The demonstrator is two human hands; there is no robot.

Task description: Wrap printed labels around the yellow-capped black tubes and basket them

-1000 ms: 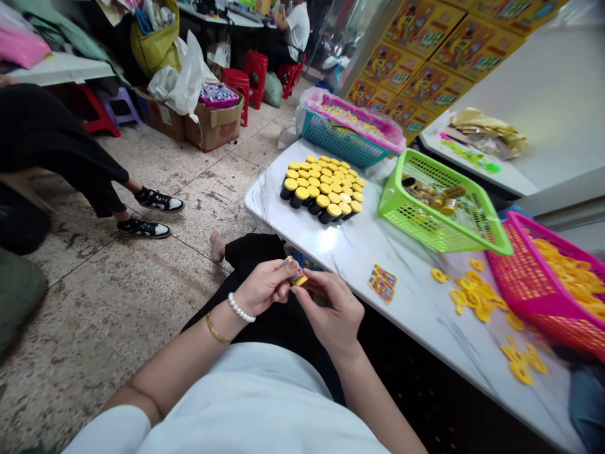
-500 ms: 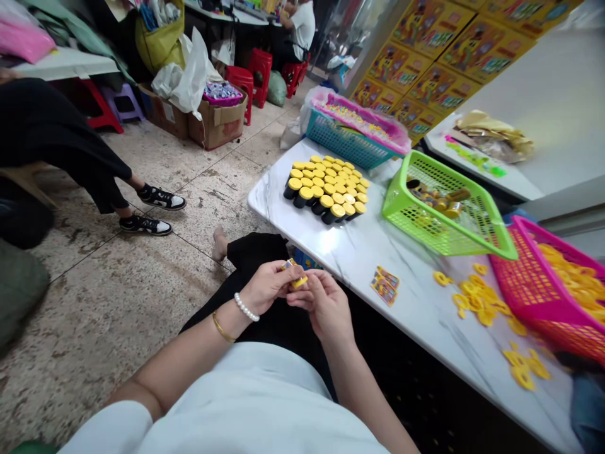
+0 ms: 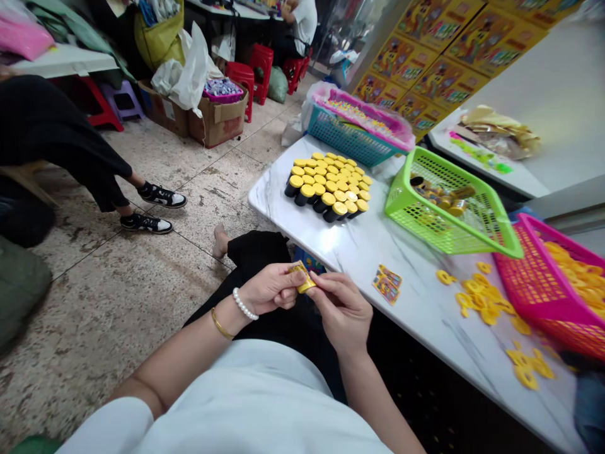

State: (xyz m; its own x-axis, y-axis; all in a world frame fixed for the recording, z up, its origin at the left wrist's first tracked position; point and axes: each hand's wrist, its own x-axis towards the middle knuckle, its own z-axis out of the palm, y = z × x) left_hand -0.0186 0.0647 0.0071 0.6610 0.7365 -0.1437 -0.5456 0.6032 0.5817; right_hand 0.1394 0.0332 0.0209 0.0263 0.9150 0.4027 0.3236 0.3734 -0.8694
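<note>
Above my lap, my left hand (image 3: pixel 271 289) grips a small bottle (image 3: pixel 306 285) with a yellow end and a colourful printed label round its side. The thumb and fingers of my right hand (image 3: pixel 344 309) pinch the bottle's near right side. My fingers hide part of it. On the table corner stand several black bottles with yellow caps (image 3: pixel 331 180), packed upright close together. A few printed stickers (image 3: pixel 387 282) lie on the tabletop right of my hands.
The white marbled table (image 3: pixel 350 252) carries a green basket (image 3: pixel 449 233) with labelled bottles, a pink basket (image 3: pixel 529 271) of yellow rings, loose yellow rings (image 3: pixel 484 301) and a teal basket (image 3: pixel 352 135) of small beads. A seated person's legs (image 3: pixel 75 145) are at left.
My right hand has shifted slightly right and turned, its fingers now along the bottle's right side. The bottle has tilted, and more of its printed label shows.
</note>
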